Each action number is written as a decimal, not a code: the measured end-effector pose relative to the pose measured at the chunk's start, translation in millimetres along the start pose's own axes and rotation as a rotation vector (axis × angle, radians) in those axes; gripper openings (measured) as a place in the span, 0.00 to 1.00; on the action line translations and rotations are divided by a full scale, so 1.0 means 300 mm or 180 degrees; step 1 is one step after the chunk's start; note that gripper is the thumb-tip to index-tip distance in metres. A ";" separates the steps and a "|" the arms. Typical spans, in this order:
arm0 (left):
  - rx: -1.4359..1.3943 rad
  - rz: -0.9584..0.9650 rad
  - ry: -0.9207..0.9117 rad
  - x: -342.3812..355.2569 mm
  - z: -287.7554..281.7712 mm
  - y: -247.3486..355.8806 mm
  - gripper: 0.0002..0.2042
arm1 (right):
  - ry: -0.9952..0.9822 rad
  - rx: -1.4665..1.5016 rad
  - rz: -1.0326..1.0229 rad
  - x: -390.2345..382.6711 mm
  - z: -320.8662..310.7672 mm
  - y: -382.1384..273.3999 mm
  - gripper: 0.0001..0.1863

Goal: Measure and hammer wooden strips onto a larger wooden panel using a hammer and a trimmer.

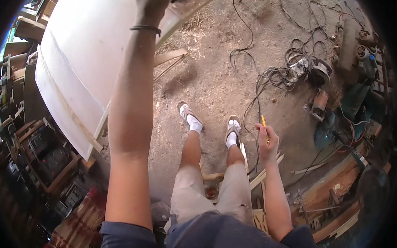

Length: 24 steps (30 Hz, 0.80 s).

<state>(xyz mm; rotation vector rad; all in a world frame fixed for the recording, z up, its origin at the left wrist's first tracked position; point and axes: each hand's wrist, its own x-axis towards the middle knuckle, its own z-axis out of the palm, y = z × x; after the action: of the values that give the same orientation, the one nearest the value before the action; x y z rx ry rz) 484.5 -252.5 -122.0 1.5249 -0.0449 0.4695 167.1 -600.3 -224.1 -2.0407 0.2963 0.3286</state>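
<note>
A yellow pencil (pixel 264 120) points upward from my right hand (pixel 270 146), whose fingers are closed around it. That hand is held low, to the right of my knees. My left arm stretches far forward, a dark band on its wrist, over a large pale panel (pixel 82 45). The picture's upper edge cuts off my left hand (pixel 152 5), so its fingers do not show. A small dark thing lies just right of it, at the panel's wooden edge, too cropped to name.
Tangled black cables (pixel 276 76) lie on the dirt floor to the right, with a power tool (pixel 319 73) beside them. A wood strip (pixel 171 56) sticks out past the panel's edge. Timber pieces (pixel 330 189) lie at the lower right. Shelves with clutter line the left.
</note>
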 end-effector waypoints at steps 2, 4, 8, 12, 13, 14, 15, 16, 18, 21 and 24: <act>0.0069 0.0186 -0.0045 -0.006 -0.015 -0.026 0.06 | -0.0207 0.0159 0.0099 0.034 -0.019 0.048 0.16; 0.0313 0.0403 -0.0122 0.000 -0.026 -0.037 0.06 | -0.0285 0.0263 0.0105 0.046 -0.040 0.099 0.17; 0.0170 -0.0082 -0.0515 0.006 -0.038 -0.001 0.06 | -0.0428 0.0079 0.0301 0.025 -0.110 0.215 0.18; 0.0158 -0.0240 -0.0602 -0.010 -0.016 0.019 0.07 | -0.0411 0.0201 0.0406 0.012 -0.165 0.311 0.18; 0.0243 -0.0247 -0.0679 -0.011 -0.018 0.019 0.07 | -0.0419 0.0207 0.0405 0.012 -0.172 0.319 0.18; 0.0250 -0.0248 -0.0678 -0.013 -0.018 0.018 0.07 | -0.0433 0.0187 0.0408 0.012 -0.180 0.323 0.19; 0.0359 -0.0182 -0.0659 -0.009 -0.019 0.026 0.08 | -0.0450 0.0180 0.0403 0.013 -0.183 0.320 0.19; 0.0467 -0.0117 -0.0641 -0.005 -0.021 0.033 0.09 | -0.0457 0.0195 0.0397 0.016 -0.185 0.318 0.19; 0.0611 -0.0131 -0.0722 -0.002 -0.022 0.042 0.10 | -0.0482 0.0186 0.0382 0.026 -0.188 0.319 0.19; 0.0746 -0.0138 -0.0698 -0.014 -0.009 0.036 0.12 | -0.0511 0.0207 0.0411 0.029 -0.190 0.335 0.19; 0.0704 -0.0161 -0.0643 -0.019 -0.010 0.035 0.13 | -0.0528 0.0325 0.0449 0.032 -0.178 0.319 0.20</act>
<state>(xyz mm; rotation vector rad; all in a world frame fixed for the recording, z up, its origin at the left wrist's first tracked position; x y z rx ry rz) 475.2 -251.4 -114.0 1.7829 -0.1144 0.2851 148.9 -692.5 -281.3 -1.8834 0.3481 0.5557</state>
